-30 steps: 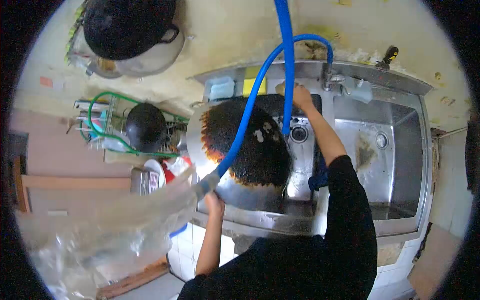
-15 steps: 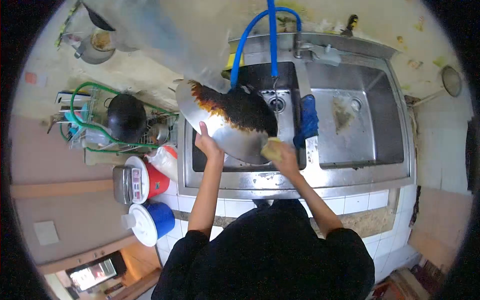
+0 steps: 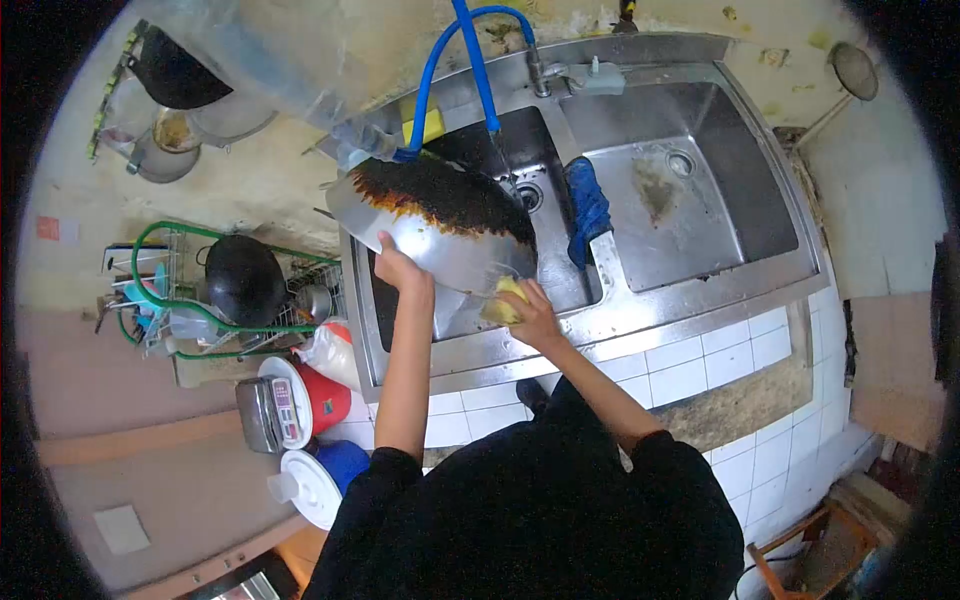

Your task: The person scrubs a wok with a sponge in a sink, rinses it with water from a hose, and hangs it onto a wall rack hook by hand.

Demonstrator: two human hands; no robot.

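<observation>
Left hand (image 3: 403, 268): we have it clamped on the near edge of the scorched pan (image 3: 450, 248)
Right hand (image 3: 534, 318): our fingers close round a yellow sponge (image 3: 497, 306) at the pan's edge
Scorched pan: over the left basin (image 3: 562, 262), extending rightward from our left hand, just beyond our right

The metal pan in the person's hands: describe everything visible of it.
The pan is wide and curved, apparently metal: shiny silver nearest the person, crusted black beyond, with a ragged orange-brown border between. It is tilted over the sink, its near edge gripped by the left hand; the right hand holds a yellow sponge at its lower edge.
</observation>
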